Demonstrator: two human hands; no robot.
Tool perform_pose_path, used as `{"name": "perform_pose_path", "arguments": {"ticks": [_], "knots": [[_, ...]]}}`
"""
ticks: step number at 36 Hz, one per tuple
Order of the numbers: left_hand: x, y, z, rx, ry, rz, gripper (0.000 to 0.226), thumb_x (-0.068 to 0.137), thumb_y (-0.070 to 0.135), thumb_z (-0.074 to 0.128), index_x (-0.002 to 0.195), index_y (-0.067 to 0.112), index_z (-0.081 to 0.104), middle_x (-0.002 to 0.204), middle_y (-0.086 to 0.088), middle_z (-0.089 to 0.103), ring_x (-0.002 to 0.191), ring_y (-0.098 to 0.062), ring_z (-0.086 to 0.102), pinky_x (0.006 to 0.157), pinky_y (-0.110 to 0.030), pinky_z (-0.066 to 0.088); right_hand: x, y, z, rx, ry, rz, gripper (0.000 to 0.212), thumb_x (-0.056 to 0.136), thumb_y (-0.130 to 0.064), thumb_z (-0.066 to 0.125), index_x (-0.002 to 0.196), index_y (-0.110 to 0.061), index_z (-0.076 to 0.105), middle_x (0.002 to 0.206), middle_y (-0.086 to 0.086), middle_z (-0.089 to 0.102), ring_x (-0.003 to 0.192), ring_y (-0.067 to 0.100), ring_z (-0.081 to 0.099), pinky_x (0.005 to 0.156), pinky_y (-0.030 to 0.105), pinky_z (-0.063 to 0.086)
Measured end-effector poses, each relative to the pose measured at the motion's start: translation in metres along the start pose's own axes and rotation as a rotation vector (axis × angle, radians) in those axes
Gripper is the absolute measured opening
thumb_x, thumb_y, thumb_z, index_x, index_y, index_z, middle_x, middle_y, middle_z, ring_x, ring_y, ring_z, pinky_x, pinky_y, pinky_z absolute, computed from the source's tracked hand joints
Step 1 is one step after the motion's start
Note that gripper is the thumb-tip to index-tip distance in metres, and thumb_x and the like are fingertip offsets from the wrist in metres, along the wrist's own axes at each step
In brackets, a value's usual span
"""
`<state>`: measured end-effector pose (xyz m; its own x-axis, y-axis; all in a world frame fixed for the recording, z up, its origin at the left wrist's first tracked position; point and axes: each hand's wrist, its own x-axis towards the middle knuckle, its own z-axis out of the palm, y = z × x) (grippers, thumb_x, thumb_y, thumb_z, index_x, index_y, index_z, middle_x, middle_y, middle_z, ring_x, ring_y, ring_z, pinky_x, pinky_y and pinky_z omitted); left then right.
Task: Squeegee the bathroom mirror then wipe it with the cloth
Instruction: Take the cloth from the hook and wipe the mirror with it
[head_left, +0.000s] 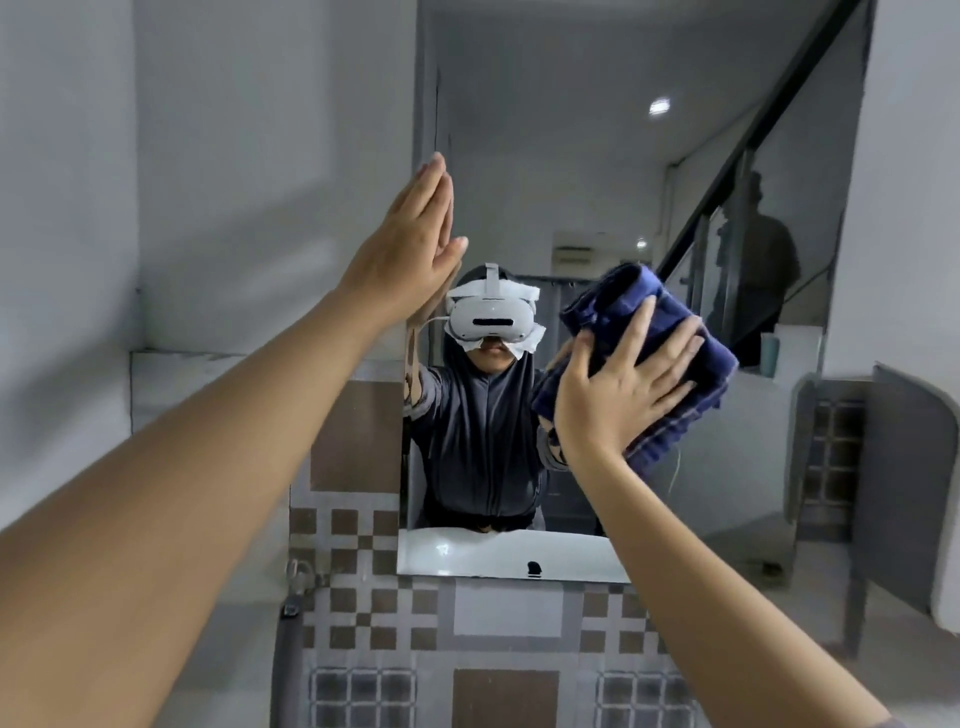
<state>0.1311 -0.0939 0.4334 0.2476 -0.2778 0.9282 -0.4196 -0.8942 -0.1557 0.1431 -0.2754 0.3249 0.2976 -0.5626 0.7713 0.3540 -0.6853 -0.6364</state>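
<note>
Now my right hand (618, 387) is pressing a folded navy-blue cloth (670, 353) flat against the bathroom mirror (597, 171), a little right of the middle of the glass. The fingers (636, 332) are spreading wide over the cloth, so it is a flat palm push and not a closed grip; the thumb is hooking the left edge of the bundle. My left hand (410, 249) is holding nothing: it is open and flat, fingers straight together, and it is leaning on the left edge of the mirror, where the glass is meeting the grey wall (234, 182).

I am not seeing any squeegee, so I am judging that the wiping step is in hand. To do it well, I am thinking the palm should be keeping even pressure and travelling in overlapping passes from the top downwards. The cloth is thick and bunched, so one loose fold may be dragging streaks. The upper glass is looking harder to reach. Below, the white basin (467, 556) is showing as a reflection.
</note>
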Motion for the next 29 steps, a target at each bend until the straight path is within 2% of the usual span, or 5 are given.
{"name": "perform_pose_path", "arguments": {"ticks": [7, 14, 18, 23, 29], "knots": [[0.001, -0.003, 0.005, -0.057, 0.046, -0.002, 0.061, 0.095, 0.024, 0.046, 0.144, 0.001, 0.016, 0.155, -0.010, 0.010, 0.143, -0.020, 0.009, 0.115, -0.028, 0.013, -0.040, -0.024, 0.020, -0.079, -0.185, -0.391, 0.067, 0.091, -0.048, 0.041, 0.148, -0.028, 0.011, 0.157, 0.012, -0.005, 0.143, 0.024, -0.010, 0.113, 0.044, -0.011], [-0.004, 0.001, 0.010, -0.065, 0.067, -0.012, 0.062, 0.095, 0.024, 0.046, 0.145, 0.004, 0.016, 0.156, -0.007, 0.009, 0.143, -0.018, 0.008, 0.114, -0.026, 0.013, -0.061, 0.015, 0.017, -0.230, -0.433, -1.240, 0.056, 0.092, -0.043, 0.041, 0.145, -0.027, 0.028, 0.156, 0.008, 0.016, 0.144, 0.025, 0.013, 0.117, 0.044, 0.006], [-0.010, 0.007, 0.016, -0.064, 0.093, -0.046, 0.061, 0.096, 0.025, 0.044, 0.145, 0.005, 0.014, 0.156, -0.007, 0.007, 0.143, -0.016, 0.005, 0.113, -0.021, 0.008, -0.022, 0.051, -0.005, -0.387, -0.508, -1.537, 0.057, 0.093, -0.049, 0.037, 0.145, -0.029, 0.026, 0.156, 0.003, 0.018, 0.144, 0.021, 0.013, 0.118, 0.043, 0.007], [-0.020, 0.017, 0.027, -0.080, 0.125, -0.087, 0.060, 0.095, 0.025, 0.044, 0.145, 0.005, 0.016, 0.156, -0.006, 0.007, 0.143, -0.015, 0.003, 0.111, -0.016, 0.003, 0.043, 0.080, -0.041, -0.483, -0.404, -1.434, 0.059, 0.091, -0.057, 0.039, 0.144, -0.033, 0.028, 0.155, 0.003, 0.020, 0.143, 0.021, 0.018, 0.116, 0.044, 0.017], [-0.032, 0.022, 0.034, -0.093, 0.141, -0.089, 0.058, 0.095, 0.021, 0.044, 0.144, 0.003, 0.019, 0.155, -0.009, 0.011, 0.143, -0.018, 0.006, 0.109, -0.010, -0.001, 0.073, 0.123, -0.073, -0.414, -0.221, -0.719, 0.066, 0.086, -0.057, 0.036, 0.145, -0.031, 0.022, 0.157, 0.008, 0.013, 0.144, 0.024, 0.011, 0.116, 0.047, 0.013]]}}
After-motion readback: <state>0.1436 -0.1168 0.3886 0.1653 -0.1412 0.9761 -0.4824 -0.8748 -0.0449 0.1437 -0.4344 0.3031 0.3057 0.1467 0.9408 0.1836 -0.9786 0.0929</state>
